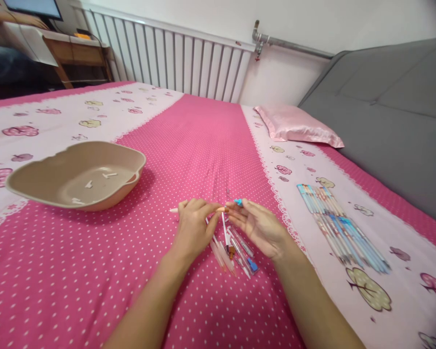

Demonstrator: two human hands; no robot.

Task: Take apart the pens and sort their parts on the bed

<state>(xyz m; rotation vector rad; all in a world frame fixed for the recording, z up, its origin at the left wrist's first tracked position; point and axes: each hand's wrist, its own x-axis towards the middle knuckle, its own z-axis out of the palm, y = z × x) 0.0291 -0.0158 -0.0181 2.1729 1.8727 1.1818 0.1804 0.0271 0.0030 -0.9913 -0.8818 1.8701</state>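
Note:
My left hand (194, 227) is closed around a slim pen (221, 209), held level, with its orange end pointing right and its pale end out on the left. My right hand (261, 228) is beside that orange end, palm partly turned up, pinching a small blue pen cap (238, 201) between thumb and finger. Beneath both hands a loose heap of pen parts (218, 254) lies on the pink dotted bedsheet (131, 271). Among them are clear barrels, thin white sticks, a brown piece (231, 251) and a blue piece (253, 265).
A beige basin (131, 194) on the left holds several small white pieces. To the right, pens lie in two neat rows (341, 228). A pink pillow (298, 125) rests by the grey headboard (385, 106). Another person's arm (14, 18) is at a desk (76, 53), far left.

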